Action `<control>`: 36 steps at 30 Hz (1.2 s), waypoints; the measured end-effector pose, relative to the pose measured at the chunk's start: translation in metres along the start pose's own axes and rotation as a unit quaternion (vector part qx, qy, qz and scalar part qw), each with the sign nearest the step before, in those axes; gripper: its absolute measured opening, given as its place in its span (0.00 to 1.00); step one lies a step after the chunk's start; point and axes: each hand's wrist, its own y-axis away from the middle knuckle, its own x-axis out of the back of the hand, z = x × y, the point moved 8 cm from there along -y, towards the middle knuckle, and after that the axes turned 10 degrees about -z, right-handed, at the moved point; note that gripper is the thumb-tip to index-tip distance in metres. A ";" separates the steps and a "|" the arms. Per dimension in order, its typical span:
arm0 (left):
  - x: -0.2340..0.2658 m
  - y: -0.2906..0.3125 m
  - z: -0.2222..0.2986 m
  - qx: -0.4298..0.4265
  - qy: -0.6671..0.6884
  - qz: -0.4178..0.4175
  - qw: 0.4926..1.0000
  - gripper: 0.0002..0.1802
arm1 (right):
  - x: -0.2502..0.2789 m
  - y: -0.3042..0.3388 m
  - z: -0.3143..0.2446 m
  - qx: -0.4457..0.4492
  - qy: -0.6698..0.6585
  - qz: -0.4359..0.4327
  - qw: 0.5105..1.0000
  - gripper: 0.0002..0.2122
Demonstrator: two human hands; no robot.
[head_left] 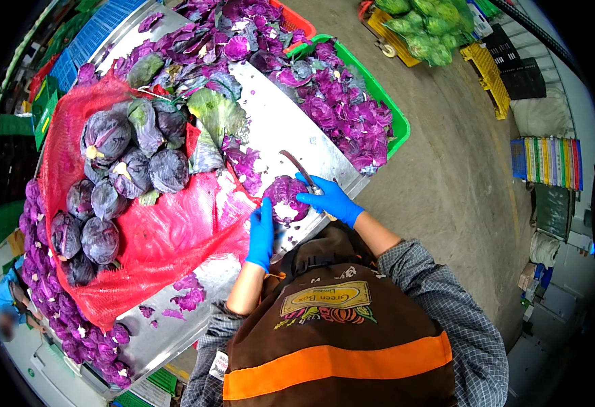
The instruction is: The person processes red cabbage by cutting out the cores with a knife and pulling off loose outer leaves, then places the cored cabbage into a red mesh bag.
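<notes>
A peeled red cabbage [288,199] sits at the metal table's near edge, its pale cut parts showing. My left hand [261,234], in a blue glove, is against the cabbage's left side and steadies it. On the other side, my right hand [331,199], also gloved in blue, is closed round a knife [296,163] with a dark curved blade. The blade points up and to the left, past the cabbage's top, and the fingers of this hand touch the cabbage. Several untrimmed red cabbages [131,173] rest on a red mesh bag [175,227] to the left.
Loose purple leaves cover the far part of the metal table [297,125]. A green crate [399,122] full of leaves stands along its right side, by a red crate [296,19]. Peeled cabbages [60,292] line the left edge. Another person [13,298] is at far left.
</notes>
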 end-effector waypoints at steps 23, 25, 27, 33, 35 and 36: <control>-0.051 0.010 0.090 -0.261 -0.426 0.165 0.850 0.56 | 0.001 0.068 -0.084 0.100 0.643 0.154 0.744 0.10; -0.053 0.010 0.091 -0.258 -0.427 0.175 0.849 0.56 | 0.005 0.072 -0.087 0.075 0.650 0.168 0.737 0.09; -0.059 0.011 0.092 -0.255 -0.440 0.199 0.838 0.56 | 0.008 0.072 -0.086 0.073 0.663 0.178 0.724 0.09; -0.065 0.016 0.090 -0.262 -0.462 0.203 0.823 0.56 | 0.073 0.052 -0.093 -0.009 0.634 0.194 0.749 0.10; -0.068 0.016 0.088 -0.269 -0.484 0.202 0.808 0.55 | 0.096 0.049 -0.086 -0.041 0.557 0.169 0.812 0.15; -0.066 0.014 0.088 -0.264 -0.471 0.200 0.817 0.55 | 0.087 0.047 -0.081 -0.012 0.505 0.148 0.850 0.18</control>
